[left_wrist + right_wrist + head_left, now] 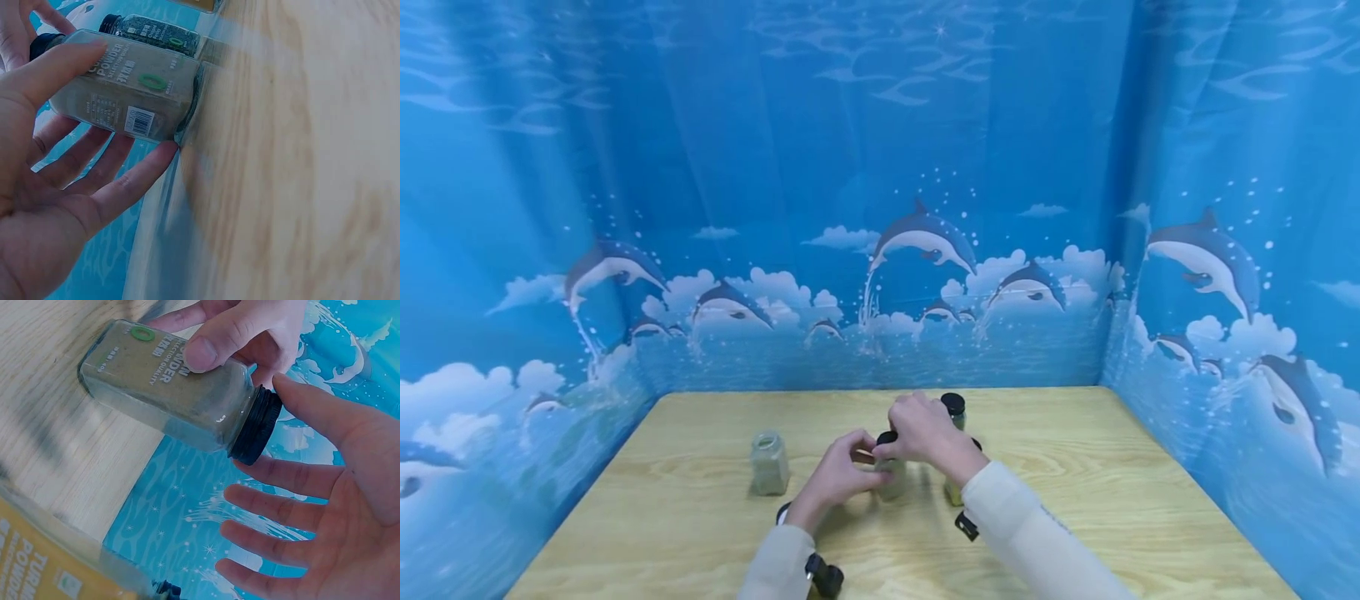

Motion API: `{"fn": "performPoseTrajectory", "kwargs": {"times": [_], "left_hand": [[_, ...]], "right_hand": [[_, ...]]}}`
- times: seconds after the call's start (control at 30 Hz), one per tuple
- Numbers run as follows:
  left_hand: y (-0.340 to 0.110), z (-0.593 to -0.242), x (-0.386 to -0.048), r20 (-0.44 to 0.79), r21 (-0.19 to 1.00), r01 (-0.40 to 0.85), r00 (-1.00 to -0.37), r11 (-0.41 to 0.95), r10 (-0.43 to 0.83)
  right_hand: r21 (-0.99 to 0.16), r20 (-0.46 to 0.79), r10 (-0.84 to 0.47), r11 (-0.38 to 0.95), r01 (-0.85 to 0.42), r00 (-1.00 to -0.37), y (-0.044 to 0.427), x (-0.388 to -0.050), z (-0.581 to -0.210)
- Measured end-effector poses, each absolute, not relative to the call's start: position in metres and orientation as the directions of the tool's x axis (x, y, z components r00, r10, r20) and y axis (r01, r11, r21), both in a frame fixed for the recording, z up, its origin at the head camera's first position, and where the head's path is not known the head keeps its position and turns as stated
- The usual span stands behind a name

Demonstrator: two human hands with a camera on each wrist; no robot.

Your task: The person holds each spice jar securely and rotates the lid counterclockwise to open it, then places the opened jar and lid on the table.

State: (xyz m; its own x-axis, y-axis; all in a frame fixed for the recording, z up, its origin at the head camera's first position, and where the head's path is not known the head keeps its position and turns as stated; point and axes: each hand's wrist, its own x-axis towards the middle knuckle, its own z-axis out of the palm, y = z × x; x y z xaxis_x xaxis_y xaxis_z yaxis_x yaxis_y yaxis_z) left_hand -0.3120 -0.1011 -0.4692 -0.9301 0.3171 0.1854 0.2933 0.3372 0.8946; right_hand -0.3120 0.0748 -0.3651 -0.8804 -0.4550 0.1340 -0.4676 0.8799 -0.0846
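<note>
A clear, square spice jar of powder (131, 369) with a black screw cap (257, 425) stands on the table between my hands. My left hand (838, 479) holds its body, thumb on the label and fingers along the opposite side. From the right, my right hand (922, 429) pinches the cap between thumb and index finger, while its other fingers extend loosely. In the left wrist view, a jar of dark green flakes (159, 34) is behind the held jar. The right wrist view has a yellow turmeric powder jar (44, 556) at lower left.
An uncapped glass jar (769, 465) stands left of my hands on the wooden table (700, 533). Beside my left wrist lies a black cap with a white inside (782, 512), partly covered. A black-capped jar (953, 406) stands behind my right hand. Blue dolphin-print curtains (880, 167) surround the table.
</note>
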Motion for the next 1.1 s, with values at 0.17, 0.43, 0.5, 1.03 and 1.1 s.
{"fn": "performPoseTrajectory", "kwargs": {"times": [0.17, 0.43, 0.5, 1.03, 1.1], "left_hand": [[-0.0998, -0.4694, -0.3121, 0.185, 0.904, 0.288, -0.93, 0.317, 0.317], [-0.1008, -0.4678, -0.3116, 0.18, 0.908, 0.283, -0.929, 0.309, 0.324], [-0.1009, -0.4679, -0.3115, 0.18, 0.903, 0.288, -0.928, 0.32, 0.325], [-0.103, -0.4655, -0.311, 0.185, 0.904, 0.295, -0.923, 0.311, 0.338], [-0.1033, -0.4656, -0.3111, 0.183, 0.904, 0.293, -0.923, 0.311, 0.339]], "right_hand": [[-0.093, 0.113, -0.485, 0.864, -0.495, -0.867, 0.0753, -0.3122, -0.365], [-0.002, 0.075, -0.573, 0.818, -0.575, -0.816, 0.0741, -0.3107, -0.3621], [0.014, 0.07, -0.583, 0.812, -0.584, -0.809, 0.074, -0.3106, -0.3625], [-0.013, 0.009, -0.638, 0.77, -0.638, -0.77, 0.0738, -0.3077, -0.36], [-0.045, 0.006, -0.641, 0.767, -0.64, -0.768, 0.0752, -0.3074, -0.3598]]}}
